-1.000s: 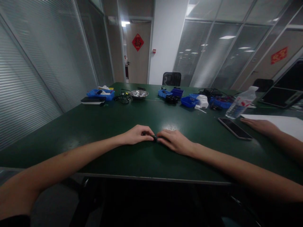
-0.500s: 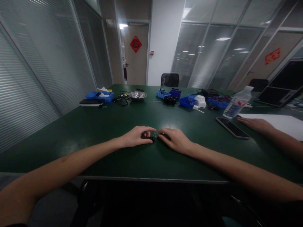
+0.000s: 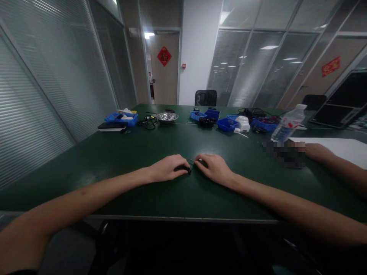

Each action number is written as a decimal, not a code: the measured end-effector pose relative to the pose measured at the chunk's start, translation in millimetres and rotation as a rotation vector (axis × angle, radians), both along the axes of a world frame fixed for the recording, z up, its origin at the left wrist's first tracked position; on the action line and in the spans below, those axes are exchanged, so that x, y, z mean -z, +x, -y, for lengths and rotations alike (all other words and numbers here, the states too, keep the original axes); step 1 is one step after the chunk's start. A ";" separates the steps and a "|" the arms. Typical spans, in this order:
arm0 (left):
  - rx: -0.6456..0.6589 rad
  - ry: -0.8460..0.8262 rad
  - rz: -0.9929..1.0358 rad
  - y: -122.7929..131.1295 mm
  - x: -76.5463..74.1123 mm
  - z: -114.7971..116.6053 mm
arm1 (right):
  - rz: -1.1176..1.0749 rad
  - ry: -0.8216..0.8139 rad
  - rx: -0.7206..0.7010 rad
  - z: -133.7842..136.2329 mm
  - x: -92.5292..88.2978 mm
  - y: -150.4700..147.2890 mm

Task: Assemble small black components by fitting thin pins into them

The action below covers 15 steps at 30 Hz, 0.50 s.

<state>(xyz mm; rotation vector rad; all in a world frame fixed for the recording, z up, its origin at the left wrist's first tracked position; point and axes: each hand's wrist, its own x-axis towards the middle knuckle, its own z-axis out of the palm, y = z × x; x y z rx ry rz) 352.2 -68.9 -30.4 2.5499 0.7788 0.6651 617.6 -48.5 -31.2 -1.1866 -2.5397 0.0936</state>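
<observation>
My left hand (image 3: pixel 169 168) rests on the green table with thumb and fingers closed on a small black object (image 3: pixel 189 171). Most of that object is hidden, and its kind does not show. Just to its right, my right hand (image 3: pixel 213 167) grips a slim tool (image 3: pixel 192 160) with a thin, pale shaft pointing toward the left fingertips. Its dark rear part lies under my right palm. The two hands are close together but apart, and I cannot tell whether the shaft touches the black object.
Across the green table (image 3: pixel 137 206) stand blue trays (image 3: pixel 226 125), a metal bowl (image 3: pixel 168 118), cables (image 3: pixel 149 121) and a white device (image 3: pixel 243 124). At right are a water bottle (image 3: pixel 288 124), white paper (image 3: pixel 344 149), another person's hand (image 3: pixel 318 152) and a pixelated patch.
My left fingers have closed from a more open pose onto the small black object. My right hand has shifted slightly right. The other person's hand has moved left toward the phone's place, now pixelated.
</observation>
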 end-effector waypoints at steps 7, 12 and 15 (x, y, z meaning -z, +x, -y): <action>-0.378 -0.006 -0.056 -107.1 1.4 -54.1 | -0.025 -0.030 -0.016 2.8 -3.8 -0.6; -0.918 -0.010 -0.139 -244.6 -8.9 -81.2 | -0.037 -0.034 -0.035 0.4 -1.1 0.4; -1.090 0.027 -0.266 -309.9 -9.9 -77.2 | -0.040 -0.035 -0.038 -0.2 -0.4 1.4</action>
